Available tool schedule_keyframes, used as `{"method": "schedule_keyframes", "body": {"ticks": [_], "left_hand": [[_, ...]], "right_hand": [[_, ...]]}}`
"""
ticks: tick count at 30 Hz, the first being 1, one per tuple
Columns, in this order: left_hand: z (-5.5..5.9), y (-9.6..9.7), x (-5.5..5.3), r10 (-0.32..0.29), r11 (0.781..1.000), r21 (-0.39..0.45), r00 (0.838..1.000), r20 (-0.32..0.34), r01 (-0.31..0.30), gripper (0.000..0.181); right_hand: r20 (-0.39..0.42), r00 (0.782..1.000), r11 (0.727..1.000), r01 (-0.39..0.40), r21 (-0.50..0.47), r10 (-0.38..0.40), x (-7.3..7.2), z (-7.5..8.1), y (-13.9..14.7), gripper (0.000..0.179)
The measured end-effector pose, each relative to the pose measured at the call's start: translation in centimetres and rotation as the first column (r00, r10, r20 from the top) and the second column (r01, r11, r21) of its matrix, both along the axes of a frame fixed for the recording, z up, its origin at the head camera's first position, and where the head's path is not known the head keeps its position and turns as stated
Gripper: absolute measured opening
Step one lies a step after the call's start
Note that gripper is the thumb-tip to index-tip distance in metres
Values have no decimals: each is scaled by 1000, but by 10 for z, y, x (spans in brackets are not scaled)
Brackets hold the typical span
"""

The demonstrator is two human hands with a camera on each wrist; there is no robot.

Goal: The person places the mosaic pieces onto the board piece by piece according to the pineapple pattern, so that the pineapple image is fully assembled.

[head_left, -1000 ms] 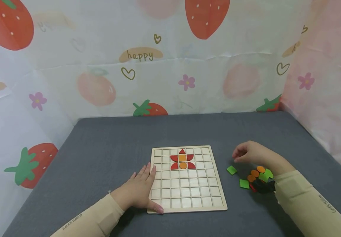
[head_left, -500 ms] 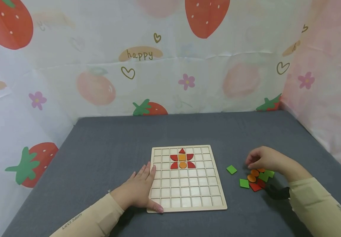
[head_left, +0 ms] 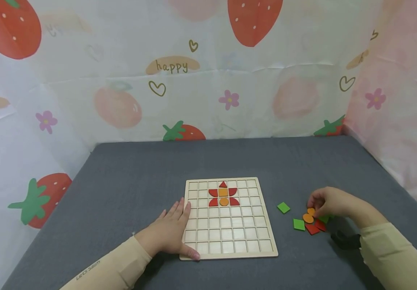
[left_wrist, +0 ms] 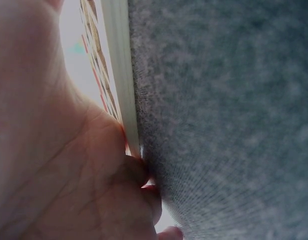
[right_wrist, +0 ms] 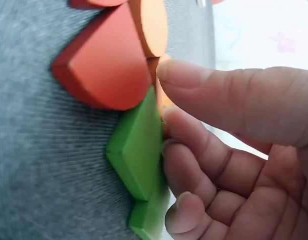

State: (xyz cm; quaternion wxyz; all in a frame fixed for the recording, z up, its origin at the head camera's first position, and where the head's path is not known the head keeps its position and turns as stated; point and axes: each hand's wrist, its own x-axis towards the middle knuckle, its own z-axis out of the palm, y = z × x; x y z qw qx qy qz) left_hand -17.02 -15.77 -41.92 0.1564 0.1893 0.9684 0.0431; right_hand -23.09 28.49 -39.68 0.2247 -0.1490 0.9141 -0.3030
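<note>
Grid board (head_left: 232, 222), gray tabletop (head_left: 147, 177), strawberry-print backdrop (head_left: 208, 72)

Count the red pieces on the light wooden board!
5: a red triangle on top, and four red curved-edge pieces, two flanking the orange square, two flanking the orange circle. The left hand may hide others.

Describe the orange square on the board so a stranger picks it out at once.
On the dark table lies a pale wooden grid board. Near its far edge, the orange square sits between a red triangle and an orange circle. Four straight sides set it apart from the circle, its colour from the red pieces around it.
</note>
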Motion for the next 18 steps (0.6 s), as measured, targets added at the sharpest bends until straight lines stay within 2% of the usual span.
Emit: {"method": "schedule_keyframes", "body": {"ticks": [9, 12, 18], "left_hand": [[4, 1, 2, 1, 1000, 17, 1000, 2, -1, 137], [4, 1, 3, 5, 1000, 17, 1000, 5, -5, 137], [2, 1, 3, 9, 1000, 21, 1000, -4, -9, 138]], "right_hand": [[-34, 998, 999, -51, 3, 51, 0, 0, -1, 16], [-57, 997, 998, -47, 34, 48, 1, 2, -4, 18], [-47, 998, 997, -25, 68, 29, 1, 7, -13, 13]]}}
